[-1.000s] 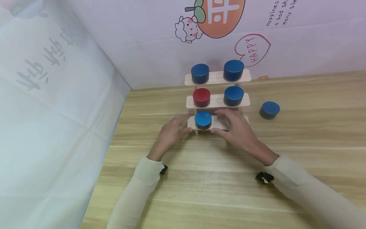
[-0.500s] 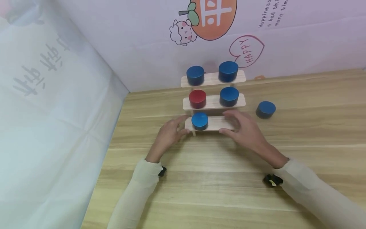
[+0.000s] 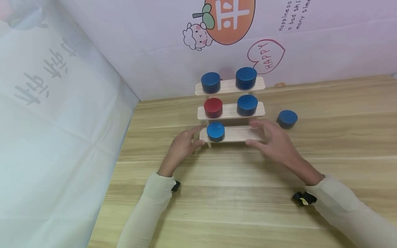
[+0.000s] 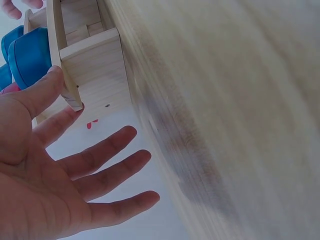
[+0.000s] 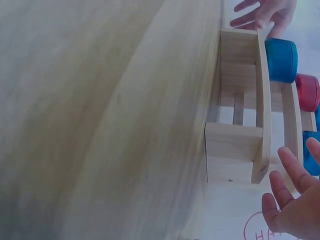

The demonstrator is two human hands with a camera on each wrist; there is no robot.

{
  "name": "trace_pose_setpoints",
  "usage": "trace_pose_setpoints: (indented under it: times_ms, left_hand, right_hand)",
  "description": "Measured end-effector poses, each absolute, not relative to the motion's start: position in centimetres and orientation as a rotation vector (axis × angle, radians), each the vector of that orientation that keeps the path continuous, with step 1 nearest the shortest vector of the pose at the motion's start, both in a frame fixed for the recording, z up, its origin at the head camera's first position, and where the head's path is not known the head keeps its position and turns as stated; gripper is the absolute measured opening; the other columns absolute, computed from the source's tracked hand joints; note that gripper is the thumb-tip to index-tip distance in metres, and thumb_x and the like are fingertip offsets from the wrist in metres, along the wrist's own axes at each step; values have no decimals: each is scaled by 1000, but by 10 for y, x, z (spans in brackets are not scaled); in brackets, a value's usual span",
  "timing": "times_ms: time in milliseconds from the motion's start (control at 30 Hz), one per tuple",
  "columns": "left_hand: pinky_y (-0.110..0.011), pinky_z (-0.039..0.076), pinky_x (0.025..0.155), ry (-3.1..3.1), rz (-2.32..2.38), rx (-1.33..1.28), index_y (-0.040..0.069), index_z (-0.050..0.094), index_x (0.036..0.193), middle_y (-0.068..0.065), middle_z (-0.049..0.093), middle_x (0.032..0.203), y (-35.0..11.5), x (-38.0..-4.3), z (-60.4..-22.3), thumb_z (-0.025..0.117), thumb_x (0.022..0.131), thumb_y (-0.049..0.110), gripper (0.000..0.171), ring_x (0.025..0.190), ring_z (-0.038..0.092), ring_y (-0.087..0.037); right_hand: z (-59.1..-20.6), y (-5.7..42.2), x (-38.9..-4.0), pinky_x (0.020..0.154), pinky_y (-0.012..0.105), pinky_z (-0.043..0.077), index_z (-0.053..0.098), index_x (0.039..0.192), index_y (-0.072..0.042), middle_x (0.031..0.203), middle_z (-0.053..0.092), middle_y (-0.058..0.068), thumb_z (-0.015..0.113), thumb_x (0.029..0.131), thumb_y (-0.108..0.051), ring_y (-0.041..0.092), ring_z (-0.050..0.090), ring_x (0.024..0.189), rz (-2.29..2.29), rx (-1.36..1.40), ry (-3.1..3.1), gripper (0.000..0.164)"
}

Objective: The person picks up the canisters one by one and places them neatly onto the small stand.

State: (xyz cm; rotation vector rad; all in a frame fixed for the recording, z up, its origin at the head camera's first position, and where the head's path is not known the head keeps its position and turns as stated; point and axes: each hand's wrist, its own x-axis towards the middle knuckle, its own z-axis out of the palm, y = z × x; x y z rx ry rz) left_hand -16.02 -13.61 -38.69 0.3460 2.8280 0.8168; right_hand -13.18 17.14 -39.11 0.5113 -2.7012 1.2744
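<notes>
A three-tier wooden stand (image 3: 238, 133) is on the table against the backdrop. My left hand (image 3: 180, 146) pinches the left end of its lowest shelf between thumb and index finger; the other fingers spread straight in the left wrist view. On that shelf, near its left end, sits a blue round tin (image 3: 215, 131). Around the shelf's right end hovers my right hand (image 3: 276, 143), thumb and fingers apart, holding nothing; in the right wrist view its fingers are clear of the wood. A red round tin (image 3: 213, 107) is on the middle shelf's left.
Blue tins stand on the middle shelf's right (image 3: 247, 105) and at both ends of the top shelf (image 3: 227, 86). Another blue tin (image 3: 287, 119) lies on the table (image 3: 217, 206), right of the stand. A white printed backdrop (image 3: 149, 62) borders the back and left.
My right hand has moved right along the lowest shelf to its right end, its fingers still apart. The left hand keeps its place on the stand. The head view has shifted slightly.
</notes>
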Motion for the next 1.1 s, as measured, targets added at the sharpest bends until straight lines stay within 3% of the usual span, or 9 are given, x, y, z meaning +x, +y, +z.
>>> trace_pose_setpoints:
  times_ms: [533,800,1100]
  left_hand:
    - [-48,48,94,2827,804,356,25,52,148,-7,59,139,-134,-160,-385,73,94,25,58,120,58,-29]
    - [-49,48,94,2827,803,362,23,52,147,-8,59,138,-136,-160,-384,73,94,25,57,119,58,-30]
    - [-47,49,92,2824,820,371,22,53,147,-9,59,138,-136,-159,-384,73,94,24,57,116,59,-31]
  right_hand:
    - [-385,220,-125,99,61,38,55,137,-3,135,58,17,84,84,-25,37,49,126,1231,414,-2731,65]
    - [-385,233,-121,102,64,34,57,133,-1,133,58,18,84,83,-18,38,47,126,1260,395,-2718,59]
    - [-380,244,-119,105,66,30,56,135,0,136,55,20,84,83,-21,43,43,130,1264,393,-2724,62]
